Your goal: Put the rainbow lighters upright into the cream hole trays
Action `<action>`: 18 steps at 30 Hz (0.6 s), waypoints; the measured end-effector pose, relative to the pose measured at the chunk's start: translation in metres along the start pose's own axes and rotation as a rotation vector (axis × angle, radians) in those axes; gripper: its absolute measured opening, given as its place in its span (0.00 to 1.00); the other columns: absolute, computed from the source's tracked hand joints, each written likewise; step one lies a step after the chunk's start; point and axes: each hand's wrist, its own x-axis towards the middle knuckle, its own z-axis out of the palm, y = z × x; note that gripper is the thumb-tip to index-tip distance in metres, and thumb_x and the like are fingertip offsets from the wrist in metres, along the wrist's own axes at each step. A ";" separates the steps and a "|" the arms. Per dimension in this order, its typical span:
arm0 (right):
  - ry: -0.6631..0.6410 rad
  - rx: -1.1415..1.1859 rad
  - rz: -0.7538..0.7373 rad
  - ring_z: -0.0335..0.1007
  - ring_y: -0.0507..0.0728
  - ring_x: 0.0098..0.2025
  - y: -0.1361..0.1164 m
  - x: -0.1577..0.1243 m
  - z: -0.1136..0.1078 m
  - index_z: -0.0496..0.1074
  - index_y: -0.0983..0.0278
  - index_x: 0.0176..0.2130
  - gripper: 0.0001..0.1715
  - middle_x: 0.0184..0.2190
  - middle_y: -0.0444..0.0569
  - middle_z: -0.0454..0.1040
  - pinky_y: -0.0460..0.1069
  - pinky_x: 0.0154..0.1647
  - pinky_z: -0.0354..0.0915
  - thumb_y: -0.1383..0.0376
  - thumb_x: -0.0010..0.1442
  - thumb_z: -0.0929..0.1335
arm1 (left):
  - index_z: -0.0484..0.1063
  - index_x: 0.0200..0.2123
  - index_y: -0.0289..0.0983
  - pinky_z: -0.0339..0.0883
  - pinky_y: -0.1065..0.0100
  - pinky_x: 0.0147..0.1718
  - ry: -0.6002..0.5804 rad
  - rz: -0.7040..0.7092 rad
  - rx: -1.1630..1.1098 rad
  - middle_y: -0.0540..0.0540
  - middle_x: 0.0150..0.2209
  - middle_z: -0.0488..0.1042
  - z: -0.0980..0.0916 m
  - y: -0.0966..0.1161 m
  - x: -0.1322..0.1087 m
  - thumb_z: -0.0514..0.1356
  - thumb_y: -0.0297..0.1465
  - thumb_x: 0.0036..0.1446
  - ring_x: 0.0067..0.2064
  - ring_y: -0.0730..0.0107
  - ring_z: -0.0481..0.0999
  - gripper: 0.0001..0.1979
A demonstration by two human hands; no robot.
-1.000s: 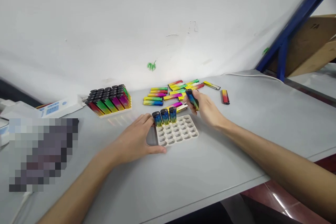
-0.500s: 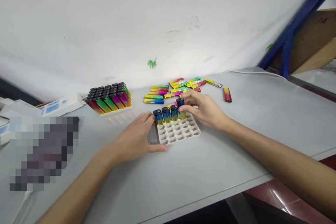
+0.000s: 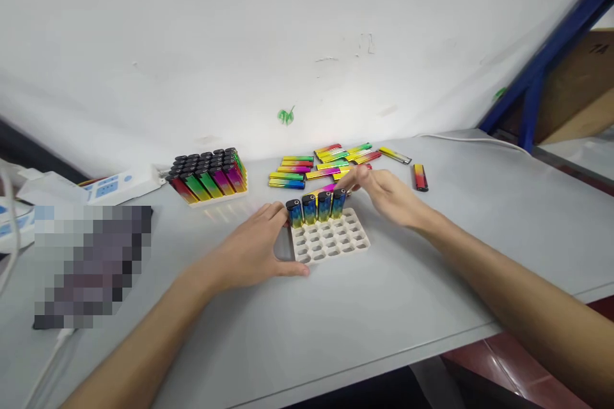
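A white lighter tray (image 3: 330,239) with rows of oval holes lies on the table. Several blue-and-yellow lighters (image 3: 323,206) stand upright along its back row; the front holes hold nothing. My left hand (image 3: 254,246) grips the tray's left side, fingers at the back corner and thumb along the front edge. Just behind the tray's right end, my right hand (image 3: 386,197) is open, its fingers apart and holding nothing. Its fingertips hang over the near edge of a pile of loose multicoloured lighters (image 3: 330,165), partly covering some of them.
A full tray of black-topped lighters (image 3: 208,176) stands back left by the wall. One red-yellow lighter (image 3: 420,177) lies apart at the right. Power strips (image 3: 108,186), a blurred-out dark object (image 3: 96,265) and a cable (image 3: 48,358) occupy the left side. A blue metal frame (image 3: 537,86) rises at right.
My right hand has let go of the rightmost blue lighter, now upright in the tray's back row, and has moved back and right. My left hand keeps its place on the tray.
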 end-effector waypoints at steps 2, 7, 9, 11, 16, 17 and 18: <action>0.063 -0.061 -0.001 0.76 0.58 0.43 0.003 0.014 0.001 0.77 0.62 0.36 0.32 0.39 0.50 0.81 0.52 0.46 0.66 0.48 0.75 0.55 | 0.69 0.41 0.41 0.70 0.56 0.45 -0.029 -0.013 -0.022 0.44 0.47 0.73 -0.003 -0.001 -0.002 0.69 0.59 0.42 0.48 0.49 0.75 0.33; -0.109 -0.436 -0.112 0.72 0.59 0.43 0.002 0.063 0.022 0.78 0.62 0.38 0.10 0.38 0.49 0.81 0.52 0.42 0.63 0.61 0.68 0.67 | 0.69 0.41 0.42 0.70 0.58 0.42 -0.108 -0.045 -0.055 0.46 0.44 0.74 -0.008 -0.004 -0.007 0.73 0.55 0.37 0.46 0.50 0.75 0.34; -0.176 -0.563 -0.161 0.71 0.61 0.46 0.001 0.078 0.035 0.77 0.62 0.38 0.09 0.38 0.50 0.81 0.53 0.43 0.62 0.60 0.67 0.69 | 0.70 0.41 0.42 0.70 0.58 0.42 -0.114 -0.053 -0.059 0.46 0.44 0.74 -0.009 -0.004 -0.007 0.74 0.55 0.35 0.46 0.50 0.75 0.34; -0.202 -0.676 -0.153 0.70 0.63 0.47 -0.002 0.087 0.046 0.77 0.63 0.39 0.12 0.40 0.53 0.80 0.54 0.43 0.62 0.57 0.65 0.71 | 0.70 0.40 0.42 0.70 0.57 0.42 -0.112 -0.060 -0.055 0.46 0.44 0.74 -0.009 -0.003 -0.006 0.74 0.55 0.34 0.46 0.49 0.75 0.35; -0.217 -0.810 0.080 0.73 0.67 0.44 -0.014 0.093 0.059 0.76 0.64 0.34 0.12 0.36 0.59 0.80 0.55 0.39 0.64 0.57 0.61 0.71 | 0.69 0.40 0.42 0.70 0.56 0.43 -0.101 -0.021 -0.061 0.47 0.42 0.74 -0.010 0.000 -0.006 0.73 0.55 0.35 0.46 0.50 0.75 0.34; -0.222 -0.815 0.113 0.73 0.68 0.44 -0.016 0.092 0.060 0.76 0.64 0.32 0.10 0.34 0.59 0.79 0.56 0.39 0.64 0.59 0.60 0.70 | 0.69 0.40 0.42 0.70 0.56 0.43 -0.102 -0.021 -0.064 0.47 0.42 0.74 -0.011 0.000 -0.006 0.74 0.55 0.35 0.45 0.50 0.75 0.34; -0.214 -0.809 0.130 0.73 0.68 0.44 -0.018 0.091 0.060 0.75 0.64 0.29 0.09 0.33 0.59 0.79 0.56 0.39 0.65 0.61 0.59 0.70 | 0.69 0.40 0.42 0.70 0.56 0.43 -0.104 -0.025 -0.067 0.47 0.42 0.74 -0.011 0.000 -0.005 0.74 0.55 0.34 0.45 0.50 0.75 0.34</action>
